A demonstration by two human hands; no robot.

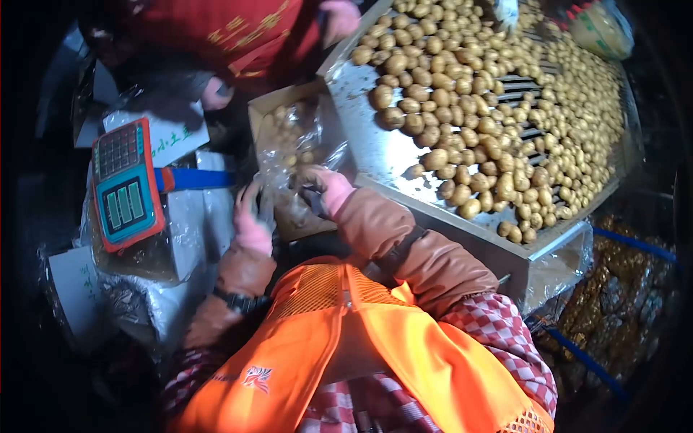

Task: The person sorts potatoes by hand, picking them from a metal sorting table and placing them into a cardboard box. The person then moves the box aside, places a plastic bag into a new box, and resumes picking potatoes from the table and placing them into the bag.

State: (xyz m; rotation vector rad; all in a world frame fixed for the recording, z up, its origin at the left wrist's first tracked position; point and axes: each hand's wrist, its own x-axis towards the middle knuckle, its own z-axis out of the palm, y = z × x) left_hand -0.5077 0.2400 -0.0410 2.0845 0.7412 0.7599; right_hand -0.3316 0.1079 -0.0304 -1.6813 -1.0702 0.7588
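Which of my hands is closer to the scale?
Left. Your left hand is by the left edge of the cardboard box, right of the scale; your right hand is farther off, towards the box's right side.

Vest: bright orange. Sleeve at lower right: red-and-white check. Forearm covers: brown. Scale, left of frame: red-orange rim, teal face. Apron, upper left: red, gold lettering. Potatoes, upper right: yellow-brown. Straps, lower right: blue.

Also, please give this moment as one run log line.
left hand + right hand at clear plastic | potatoes in cardboard box | scale left of box
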